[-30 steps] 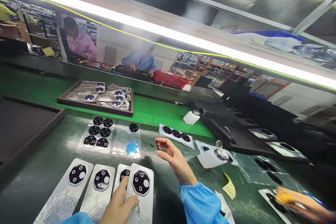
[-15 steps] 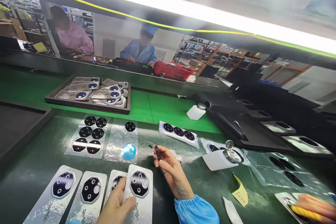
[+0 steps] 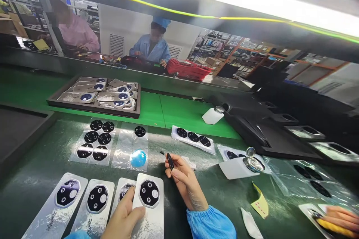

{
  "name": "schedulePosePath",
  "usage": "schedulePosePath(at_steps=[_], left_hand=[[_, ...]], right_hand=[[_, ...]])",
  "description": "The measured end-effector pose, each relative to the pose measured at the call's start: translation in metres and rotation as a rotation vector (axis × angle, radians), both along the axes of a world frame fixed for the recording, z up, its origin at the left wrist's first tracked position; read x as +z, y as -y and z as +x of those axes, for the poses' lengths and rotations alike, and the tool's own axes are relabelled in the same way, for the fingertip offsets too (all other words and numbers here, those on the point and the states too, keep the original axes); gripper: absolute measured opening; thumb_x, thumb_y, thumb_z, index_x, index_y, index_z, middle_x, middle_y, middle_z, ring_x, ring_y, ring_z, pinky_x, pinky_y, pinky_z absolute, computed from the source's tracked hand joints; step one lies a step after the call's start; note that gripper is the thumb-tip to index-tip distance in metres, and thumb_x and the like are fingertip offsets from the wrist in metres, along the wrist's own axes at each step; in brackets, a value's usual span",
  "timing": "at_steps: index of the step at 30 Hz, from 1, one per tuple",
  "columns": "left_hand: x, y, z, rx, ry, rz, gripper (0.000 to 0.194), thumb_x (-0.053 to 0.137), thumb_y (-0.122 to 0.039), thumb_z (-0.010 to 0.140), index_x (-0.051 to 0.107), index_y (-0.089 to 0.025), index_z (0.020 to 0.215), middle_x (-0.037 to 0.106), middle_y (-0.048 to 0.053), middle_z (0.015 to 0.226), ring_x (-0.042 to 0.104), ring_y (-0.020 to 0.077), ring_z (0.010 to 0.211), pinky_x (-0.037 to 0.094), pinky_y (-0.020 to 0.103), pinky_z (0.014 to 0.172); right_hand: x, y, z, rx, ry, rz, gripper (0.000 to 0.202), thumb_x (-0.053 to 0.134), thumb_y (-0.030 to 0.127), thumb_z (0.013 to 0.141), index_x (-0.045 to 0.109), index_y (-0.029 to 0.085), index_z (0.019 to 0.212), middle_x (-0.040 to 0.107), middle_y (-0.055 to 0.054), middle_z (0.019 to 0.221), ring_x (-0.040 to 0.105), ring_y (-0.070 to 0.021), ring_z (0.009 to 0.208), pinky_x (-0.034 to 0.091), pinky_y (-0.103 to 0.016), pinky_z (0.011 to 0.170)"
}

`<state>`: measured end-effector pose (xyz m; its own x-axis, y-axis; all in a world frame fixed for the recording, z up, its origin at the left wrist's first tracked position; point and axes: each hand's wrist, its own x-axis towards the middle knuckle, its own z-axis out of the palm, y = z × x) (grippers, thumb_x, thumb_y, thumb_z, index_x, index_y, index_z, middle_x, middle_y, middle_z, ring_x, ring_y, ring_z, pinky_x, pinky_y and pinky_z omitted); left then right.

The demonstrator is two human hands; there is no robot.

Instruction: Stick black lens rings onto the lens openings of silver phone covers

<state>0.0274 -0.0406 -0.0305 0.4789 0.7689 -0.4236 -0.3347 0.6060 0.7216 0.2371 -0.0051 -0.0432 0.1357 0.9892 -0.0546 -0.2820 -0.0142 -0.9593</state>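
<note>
My left hand [image 3: 125, 213] grips a silver phone back panel [image 3: 153, 218] by its left edge, thumb on its face. A black octagonal plate with several round openings sits in the upper part of that panel. My right hand [image 3: 186, 179] pinches a small black disc-like plate [image 3: 170, 161], turned nearly edge-on, between thumb and fingers, just above and right of the panel. To the left lie more silver panels: one [image 3: 95, 222] beside my left hand, another [image 3: 60, 214] farther out, and a third [image 3: 125, 183] partly hidden behind my fingers.
Clear sheets [image 3: 80, 161] carry black plates; one has a blue disc [image 3: 138, 158]. A tray [image 3: 92, 111] of panels stands behind. White pump bottles [image 3: 234, 168] [image 3: 212, 117], a white strip of plates [image 3: 193, 138] and yellow paper [image 3: 260, 203] lie rightward. Another person's hand [image 3: 340, 220] works far right.
The view has shifted slightly, so the bottles and the bench's right side sit a little farther right. Both my hands keep their holds and have barely moved.
</note>
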Motion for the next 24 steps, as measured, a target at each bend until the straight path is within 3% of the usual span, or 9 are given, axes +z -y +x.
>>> schedulePosePath(at_steps=[24], left_hand=[[0.0021, 0.0003, -0.0007, 0.01, 0.02, 0.016, 0.053, 0.072, -0.033, 0.077, 0.058, -0.019, 0.127, 0.068, 0.01, 0.123, 0.056, 0.0293, 0.125, 0.039, 0.039, 0.108]], right_hand=[[0.0028, -0.001, -0.003, -0.006, -0.005, -0.019, 0.043, 0.08, 0.041, 0.071, 0.069, 0.024, 0.109, 0.058, -0.006, 0.1, 0.052, -0.02, 0.088, 0.044, -0.028, 0.066]])
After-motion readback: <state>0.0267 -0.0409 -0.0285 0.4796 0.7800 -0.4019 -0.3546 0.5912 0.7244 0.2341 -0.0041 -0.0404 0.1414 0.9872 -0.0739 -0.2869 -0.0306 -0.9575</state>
